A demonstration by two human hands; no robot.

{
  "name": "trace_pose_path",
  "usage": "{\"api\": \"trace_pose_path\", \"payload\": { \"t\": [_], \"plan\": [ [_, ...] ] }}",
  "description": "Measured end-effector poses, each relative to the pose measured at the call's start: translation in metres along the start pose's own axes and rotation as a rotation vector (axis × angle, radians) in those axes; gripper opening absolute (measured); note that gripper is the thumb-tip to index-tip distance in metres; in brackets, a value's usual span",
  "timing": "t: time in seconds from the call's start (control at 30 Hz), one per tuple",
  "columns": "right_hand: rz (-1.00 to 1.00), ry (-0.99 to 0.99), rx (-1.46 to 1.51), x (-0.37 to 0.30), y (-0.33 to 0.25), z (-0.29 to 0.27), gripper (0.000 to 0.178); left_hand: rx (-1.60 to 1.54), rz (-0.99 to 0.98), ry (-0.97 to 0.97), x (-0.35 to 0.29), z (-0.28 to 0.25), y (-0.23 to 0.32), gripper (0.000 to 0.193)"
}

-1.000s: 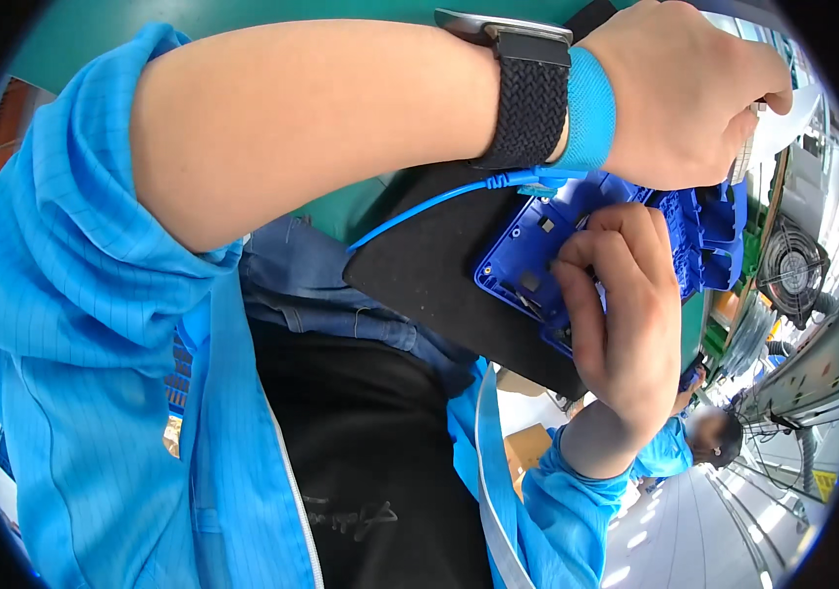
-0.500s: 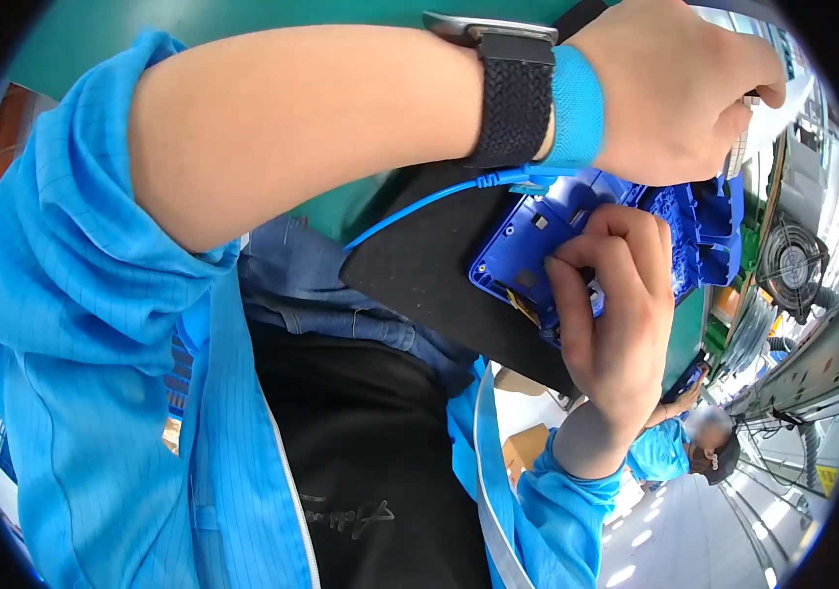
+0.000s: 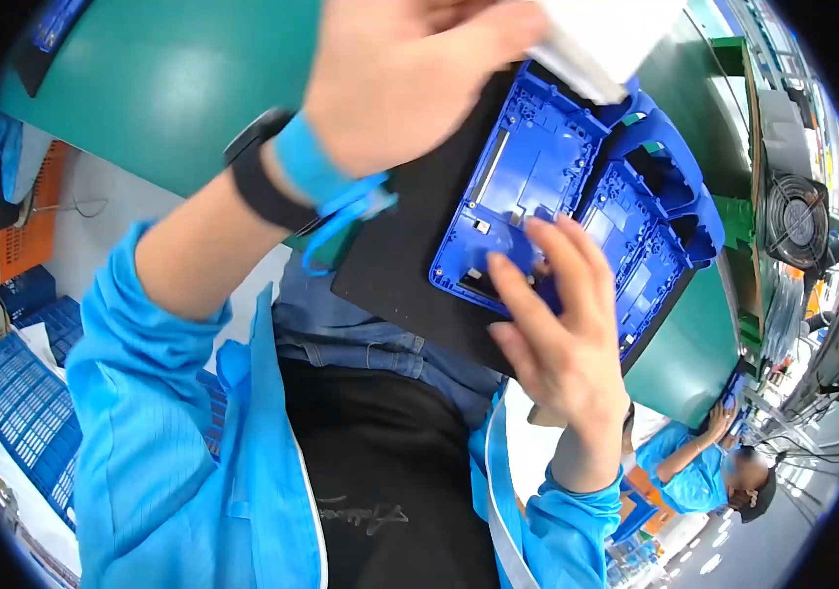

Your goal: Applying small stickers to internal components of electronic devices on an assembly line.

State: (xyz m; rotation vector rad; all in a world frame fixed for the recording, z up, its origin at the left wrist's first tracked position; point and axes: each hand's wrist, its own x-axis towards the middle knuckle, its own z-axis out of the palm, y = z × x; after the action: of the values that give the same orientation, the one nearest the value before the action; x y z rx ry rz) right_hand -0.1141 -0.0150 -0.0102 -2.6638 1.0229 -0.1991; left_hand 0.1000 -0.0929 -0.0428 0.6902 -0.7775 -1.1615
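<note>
A blue plastic housing (image 3: 562, 162), its inner side up, lies on a black mat (image 3: 395, 255); a second blue half with handle-like loops (image 3: 670, 162) is beside it on the right. My right hand (image 3: 567, 329) hovers over the near part of the housing, fingers apart and slightly blurred, hiding some of the inside. At the top, my left hand (image 3: 390, 83) wears a blue wristband (image 3: 310, 157) and a black-strapped watch. Its thumb lies at the edge of a blurred white block-like thing (image 3: 611, 34), which it grips; its other fingers are partly cut off.
A green table (image 3: 184, 88) spreads around the mat. A blue cord (image 3: 326, 231) hangs from my left wrist. Blue crates (image 3: 27, 412) stand at lower left, a round fan (image 3: 794, 221) at right. Another person in blue (image 3: 689, 466) works at lower right.
My left hand has swung left from over the housing, the white thing moving with it, and more of the housing shows. My right hand's bent fingers have spread and lifted.
</note>
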Motion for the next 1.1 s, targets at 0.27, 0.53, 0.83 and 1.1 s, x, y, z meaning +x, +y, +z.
{"api": "trace_pose_path", "payload": {
  "t": [0.27,0.53,0.83,1.1],
  "plan": [
    [0.002,-0.005,0.12,-0.011,0.008,0.01,0.066,0.05,-0.341,-0.056,-0.06,-0.085,0.021,0.021],
    [0.092,0.255,0.13,-0.038,0.019,0.005,0.084,0.156,-0.478,-0.041,-0.072,-0.062,0.039,0.021],
    [1.013,0.576,0.093,-0.151,0.047,0.052,0.061,0.164,-0.491,-0.099,-0.066,-0.031,0.03,0.043],
    [0.931,0.862,0.282,-0.153,0.026,0.039,0.042,0.21,-0.284,-0.151,-0.086,-0.013,0.045,0.049]
  ]
}}
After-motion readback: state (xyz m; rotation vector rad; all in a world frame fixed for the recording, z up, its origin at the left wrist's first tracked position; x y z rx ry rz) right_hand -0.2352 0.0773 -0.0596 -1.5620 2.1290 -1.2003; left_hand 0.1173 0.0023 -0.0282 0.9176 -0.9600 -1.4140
